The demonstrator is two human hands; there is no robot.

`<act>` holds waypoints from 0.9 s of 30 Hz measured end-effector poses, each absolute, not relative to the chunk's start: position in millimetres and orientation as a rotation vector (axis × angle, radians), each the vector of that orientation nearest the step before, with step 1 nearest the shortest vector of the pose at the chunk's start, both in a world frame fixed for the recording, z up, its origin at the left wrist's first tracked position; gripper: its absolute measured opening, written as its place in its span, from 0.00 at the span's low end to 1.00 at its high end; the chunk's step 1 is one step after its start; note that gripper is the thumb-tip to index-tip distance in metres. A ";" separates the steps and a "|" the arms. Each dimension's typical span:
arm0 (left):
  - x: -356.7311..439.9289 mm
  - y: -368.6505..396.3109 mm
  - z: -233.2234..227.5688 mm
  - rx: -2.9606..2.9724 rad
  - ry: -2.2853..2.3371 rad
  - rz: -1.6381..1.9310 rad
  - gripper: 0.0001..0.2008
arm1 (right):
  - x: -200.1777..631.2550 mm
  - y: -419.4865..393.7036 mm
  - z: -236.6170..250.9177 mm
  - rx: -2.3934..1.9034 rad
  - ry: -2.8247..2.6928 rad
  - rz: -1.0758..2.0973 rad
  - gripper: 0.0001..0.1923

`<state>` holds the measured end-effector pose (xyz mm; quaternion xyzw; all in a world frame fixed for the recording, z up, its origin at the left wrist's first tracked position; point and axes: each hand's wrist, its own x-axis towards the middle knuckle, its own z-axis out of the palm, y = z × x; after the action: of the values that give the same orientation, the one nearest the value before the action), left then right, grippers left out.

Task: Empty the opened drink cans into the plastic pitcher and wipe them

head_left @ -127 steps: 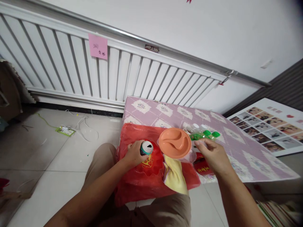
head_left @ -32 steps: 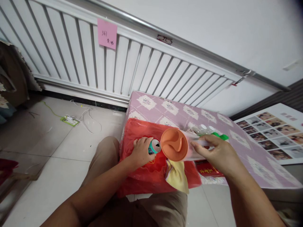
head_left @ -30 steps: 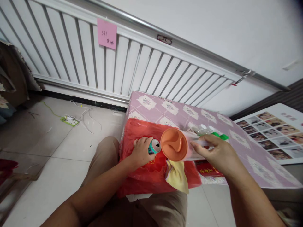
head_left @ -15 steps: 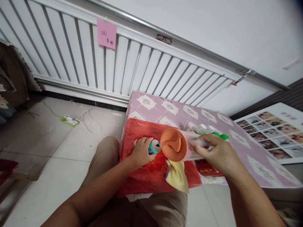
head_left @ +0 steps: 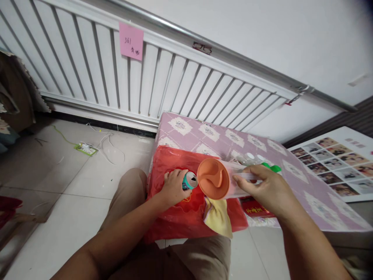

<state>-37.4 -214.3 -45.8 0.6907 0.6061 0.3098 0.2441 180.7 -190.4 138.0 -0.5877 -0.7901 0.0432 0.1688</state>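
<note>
My left hand (head_left: 172, 188) grips a teal drink can (head_left: 189, 181), tipped with its opened top toward the right, over a red plastic bag (head_left: 171, 217) on the low table. My right hand (head_left: 266, 190) holds a clear container with an orange lid (head_left: 212, 178), lying on its side, the lid facing the can and almost touching it. A yellow cloth (head_left: 217, 217) lies under the container at the table's front edge.
The table has a purple patterned cloth (head_left: 210, 136). Bottles with green and white caps (head_left: 262, 163) stand behind my right hand; a red packet (head_left: 256, 208) lies below it. A white radiator (head_left: 131, 81) with a pink note (head_left: 131, 41) lines the wall. A photo sheet (head_left: 338, 163) lies right. A power strip (head_left: 85, 148) is on the floor.
Since four seconds ago the orange-lidded container has been tipped on its side toward the can, and the can tilted right. Over the last second almost nothing has moved.
</note>
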 end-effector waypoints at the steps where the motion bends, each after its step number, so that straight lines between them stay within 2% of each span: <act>1: -37.4 -214.2 -45.8 1.885 1.655 0.850 0.32 | 180.8 -190.2 138.0 -1.674 -2.248 0.121 0.15; 18: -38.2 -212.8 -47.7 1.866 1.669 0.837 0.33 | 179.0 -190.6 139.6 -1.643 -2.274 0.089 0.12; 27: -38.0 -211.3 -49.2 1.856 1.666 0.810 0.33 | 177.6 -191.5 141.5 -1.642 -2.271 0.089 0.15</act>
<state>-38.0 -211.3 -49.2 0.6842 0.6141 0.2984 0.2566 177.6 -191.5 141.5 -0.5773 -0.7984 0.0315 0.1683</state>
